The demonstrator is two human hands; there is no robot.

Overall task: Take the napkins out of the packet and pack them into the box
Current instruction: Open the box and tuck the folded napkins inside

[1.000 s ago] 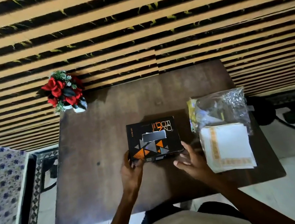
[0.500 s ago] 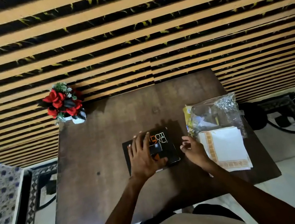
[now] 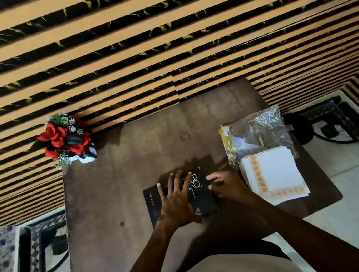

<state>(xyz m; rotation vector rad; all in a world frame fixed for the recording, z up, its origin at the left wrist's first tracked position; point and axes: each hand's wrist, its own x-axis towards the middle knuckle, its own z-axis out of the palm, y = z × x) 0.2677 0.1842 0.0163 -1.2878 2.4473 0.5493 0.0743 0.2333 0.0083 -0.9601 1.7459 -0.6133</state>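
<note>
Since the previous frame, little has moved: left hand (image 3: 178, 204) stays flat, fingers spread wide, atop the black box (image 3: 202, 203) at table (image 3: 112, 195) centre. Right hand (image 3: 227, 186), fingers loosely curled, touches the box's 3 o'clock edge. Napkins (image 3: 276, 174) lie further toward 3 o'clock, packet (image 3: 257, 131) toward 1 o'clock.

A black box (image 3: 154, 203) with orange and white print lies flat near the front middle of the surface. To its right lies a stack of white napkins (image 3: 276, 172) with orange borders, its far edge overlapping a crumpled clear packet (image 3: 258, 132), which lies open and slack.
</note>
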